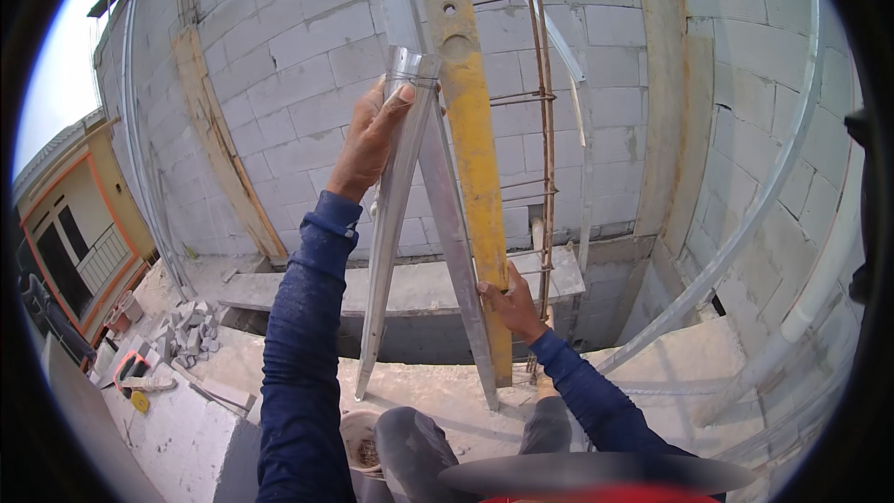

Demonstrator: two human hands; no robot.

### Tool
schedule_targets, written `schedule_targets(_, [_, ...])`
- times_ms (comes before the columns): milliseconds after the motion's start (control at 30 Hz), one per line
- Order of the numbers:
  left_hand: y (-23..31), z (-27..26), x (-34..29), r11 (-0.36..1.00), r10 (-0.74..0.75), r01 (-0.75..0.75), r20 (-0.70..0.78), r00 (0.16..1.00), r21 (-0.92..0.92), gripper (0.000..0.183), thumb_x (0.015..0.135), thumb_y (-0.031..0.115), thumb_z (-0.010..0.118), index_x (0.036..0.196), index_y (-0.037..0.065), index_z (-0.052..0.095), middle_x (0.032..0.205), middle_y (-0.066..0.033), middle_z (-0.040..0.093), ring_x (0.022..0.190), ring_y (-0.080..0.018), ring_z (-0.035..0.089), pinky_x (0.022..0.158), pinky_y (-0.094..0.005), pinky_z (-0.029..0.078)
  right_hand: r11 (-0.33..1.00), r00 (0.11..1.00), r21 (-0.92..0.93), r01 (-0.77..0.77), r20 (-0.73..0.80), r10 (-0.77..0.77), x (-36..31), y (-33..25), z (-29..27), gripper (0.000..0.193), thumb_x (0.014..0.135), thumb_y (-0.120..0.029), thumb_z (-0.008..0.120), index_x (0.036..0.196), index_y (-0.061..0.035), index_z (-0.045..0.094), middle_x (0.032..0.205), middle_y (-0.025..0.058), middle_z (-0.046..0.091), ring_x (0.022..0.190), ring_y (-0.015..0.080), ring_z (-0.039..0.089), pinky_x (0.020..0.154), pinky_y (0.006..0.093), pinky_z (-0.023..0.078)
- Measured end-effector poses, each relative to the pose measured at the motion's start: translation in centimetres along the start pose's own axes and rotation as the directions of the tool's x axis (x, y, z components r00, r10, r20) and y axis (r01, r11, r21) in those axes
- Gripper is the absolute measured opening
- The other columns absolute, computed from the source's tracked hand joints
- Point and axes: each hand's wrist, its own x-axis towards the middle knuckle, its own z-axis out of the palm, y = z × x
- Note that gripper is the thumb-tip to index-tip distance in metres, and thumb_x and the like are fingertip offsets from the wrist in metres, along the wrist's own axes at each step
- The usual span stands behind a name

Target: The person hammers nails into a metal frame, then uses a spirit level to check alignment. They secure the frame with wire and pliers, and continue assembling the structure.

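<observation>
My left hand [370, 142] is wrapped round the upper end of a shiny metal channel [396, 186], with wire round its top. The channel slants down to the ledge in front of me. Behind it, another long metal profile [458, 265] runs from the top of the view down to the right. A long yellow spirit level [475, 140] stands almost upright along that profile's right side. Low on the level, my right hand [515, 305] is closed on its edge, thumb in front; some of its fingers are hidden.
Rusty rebar [548, 149] with ties stands right of the level, before a grey block wall [307, 37]. A bent metal strip [736, 265] curves along the right. Below are a bucket [358, 438], rubble [191, 331], and a handsaw [126, 368] on a block.
</observation>
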Motion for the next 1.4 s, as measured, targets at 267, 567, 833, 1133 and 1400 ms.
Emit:
schedule_targets(267, [-1.4, 0.1, 0.3, 0.997, 0.024, -0.023, 0.008, 1.0, -0.078, 0.073, 0.098, 0.068, 0.062, 0.125, 0.0, 0.06, 0.106, -0.0115, 0.067, 0.098, -0.0162, 0.065, 0.085, -0.0299, 0.054, 1.0, 1.0, 0.016, 0.01, -0.015, -0.01, 0.9, -0.7, 0.0, 0.04, 0.102, -0.019, 0.072, 0.13, 0.0045, 0.058, 0.108, 0.0075, 0.072, 0.097, 0.01, 0.066, 0.083, 0.0276, 0.055])
schedule_targets(567, [-1.9, 0.3, 0.2, 0.996, 0.038, -0.037, 0.002, 0.999, -0.075, 0.071, 0.1, 0.066, 0.06, 0.124, 0.0, 0.059, 0.104, -0.01, 0.066, 0.097, -0.0164, 0.064, 0.085, -0.0321, 0.053, 0.962, 0.958, -0.085, 0.259, -0.103, -0.267, 9.9, -13.0, -1.2, 0.033, 0.101, -0.031, 0.072, 0.111, -0.001, 0.06, 0.084, 0.0031, 0.066, 0.073, 0.0114, 0.067, 0.066, 0.0274, 0.056])
schedule_targets(833, [-2.5, 0.0, 0.5, 0.997, 0.073, -0.073, 0.004, 0.997, -0.04, 0.064, 0.103, 0.062, 0.059, 0.121, 0.001, 0.061, 0.103, -0.0087, 0.064, 0.096, -0.0167, 0.06, 0.083, -0.0322, 0.051, 0.891, 0.895, -0.097, 0.443, 0.099, -0.435, 23.2, -31.6, -2.1, 0.043, 0.104, -0.046, 0.067, 0.111, -0.0055, 0.055, 0.081, 0.0019, 0.059, 0.067, 0.01, 0.065, 0.062, 0.0263, 0.059])
schedule_targets(1133, [-2.1, -0.2, 0.0, 0.996, -0.011, 0.011, -0.009, 1.0, 0.084, 0.083, 0.1, 0.062, 0.062, 0.142, -0.009, 0.053, 0.129, -0.0279, 0.065, 0.123, -0.0361, 0.063, 0.106, -0.0431, 0.048, 0.835, 0.862, -0.214, 0.508, 0.127, -0.492, 34.9, -47.9, 1.0, 0.04, 0.102, -0.044, 0.07, 0.102, -0.0064, 0.056, 0.075, 0.0029, 0.062, 0.061, 0.0109, 0.064, 0.056, 0.0269, 0.055])
schedule_targets(1400, [0.8, -1.7, -0.5, 0.967, -0.252, 0.247, 0.113, 0.961, 0.062, 0.091, 0.096, 0.057, 0.069, 0.149, -0.013, 0.045, 0.146, -0.0352, 0.055, 0.141, -0.0428, 0.052, 0.118, -0.046, 0.039, 0.818, 0.842, -0.196, 0.54, 0.108, -0.529, 40.4, -55.2, 4.7, 0.048, 0.101, -0.051, 0.069, 0.106, -0.0048, 0.057, 0.077, 0.0045, 0.063, 0.063, 0.0112, 0.066, 0.057, 0.0258, 0.056])
